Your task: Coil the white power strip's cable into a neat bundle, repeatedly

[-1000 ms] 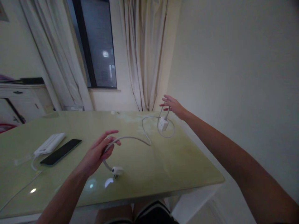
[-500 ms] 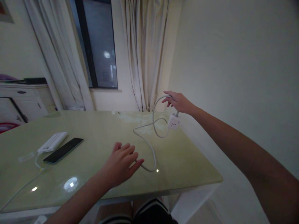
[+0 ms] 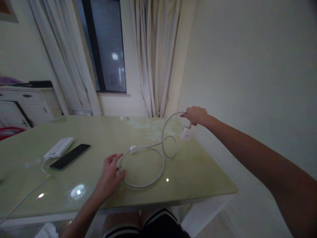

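A white extension cord (image 3: 158, 172) lies in a wide loop on the pale green table (image 3: 198, 175). Its plug (image 3: 133, 149) rests on the tabletop at the top of the loop. My left hand (image 3: 110, 175) lies on the table with fingers spread, touching the left side of that loop. My right hand (image 3: 196, 115) is closed round the cord at the far right edge of the table. The small white socket block (image 3: 186, 134) hangs just below that hand, above the table corner. A smaller loop of cord curls between the two hands.
A white power bank (image 3: 58, 147) and a black phone (image 3: 70, 156) lie at the left, with a thin white cable (image 3: 29, 191) trailing toward the front edge. Curtains (image 3: 158, 56) and a dark window (image 3: 106, 46) stand behind; a white cabinet (image 3: 27, 104) at far left.
The cord has been laid into a wide loop with its plug now on the tabletop. My left hand drew back to the loop's left side. My right hand moved right and lower with the socket block.
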Available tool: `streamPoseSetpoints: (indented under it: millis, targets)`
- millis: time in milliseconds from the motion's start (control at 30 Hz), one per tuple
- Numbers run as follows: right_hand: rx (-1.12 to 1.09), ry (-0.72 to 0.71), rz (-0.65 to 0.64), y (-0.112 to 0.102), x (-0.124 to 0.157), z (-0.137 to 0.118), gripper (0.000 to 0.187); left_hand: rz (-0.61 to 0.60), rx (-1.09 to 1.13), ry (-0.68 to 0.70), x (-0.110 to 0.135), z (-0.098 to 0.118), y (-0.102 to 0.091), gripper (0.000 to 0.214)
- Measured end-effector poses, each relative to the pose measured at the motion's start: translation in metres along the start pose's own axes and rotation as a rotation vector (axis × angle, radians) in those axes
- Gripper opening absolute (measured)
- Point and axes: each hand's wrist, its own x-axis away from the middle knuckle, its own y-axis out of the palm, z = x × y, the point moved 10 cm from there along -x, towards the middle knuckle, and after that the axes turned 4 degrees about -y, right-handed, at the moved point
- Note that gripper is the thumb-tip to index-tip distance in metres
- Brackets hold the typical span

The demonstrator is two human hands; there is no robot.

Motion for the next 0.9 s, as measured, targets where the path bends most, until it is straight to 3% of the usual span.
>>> streamPoseSetpoints:
  millis: [100, 167, 233, 333, 400, 500, 600, 700, 767, 900]
  targets:
    - [-0.257, 0.228, -0.190, 0.031, -0.002, 0.030, 0.027, 0.084, 0.268, -0.292, -0.009, -0.036, -0.008, 0.057]
    - [-0.498, 0.284, -0.200, 0.039, -0.002, 0.036, 0.018, 0.011, 0.483, -0.543, -0.010, -0.052, 0.003, 0.047]
    - [-0.752, 0.284, -0.140, 0.036, -0.003, 0.035, 0.009, -0.110, 0.656, -0.709, -0.012, -0.051, 0.017, 0.034]
    - [-1.114, 0.291, -0.003, 0.024, -0.007, 0.033, 0.017, -0.164, 0.754, -0.723, -0.025, -0.033, 0.019, 0.015]
    - [-1.241, 0.284, 0.109, 0.010, -0.014, 0.033, 0.018, -0.092, 0.717, -0.639, -0.039, -0.019, 0.008, 0.010]
    - [-1.204, 0.245, 0.299, -0.020, -0.029, 0.036, 0.014, 0.038, 0.608, -0.398, -0.067, 0.018, -0.016, 0.014]
    - [-0.987, 0.201, 0.606, -0.068, -0.032, 0.037, 0.020, 0.169, 0.464, -0.068, -0.092, 0.075, -0.049, 0.016]
    - [-0.589, -0.018, 0.970, -0.130, -0.001, 0.008, 0.035, 0.367, 0.264, 0.273, -0.100, 0.136, -0.087, 0.020]
    - [-0.350, -0.203, 0.967, -0.146, 0.018, -0.023, 0.041, 0.507, 0.155, 0.446, -0.095, 0.165, -0.106, 0.023]
    - [-0.159, -0.329, 0.601, -0.122, 0.032, -0.043, 0.029, 0.520, 0.146, 0.589, -0.090, 0.183, -0.113, 0.023]
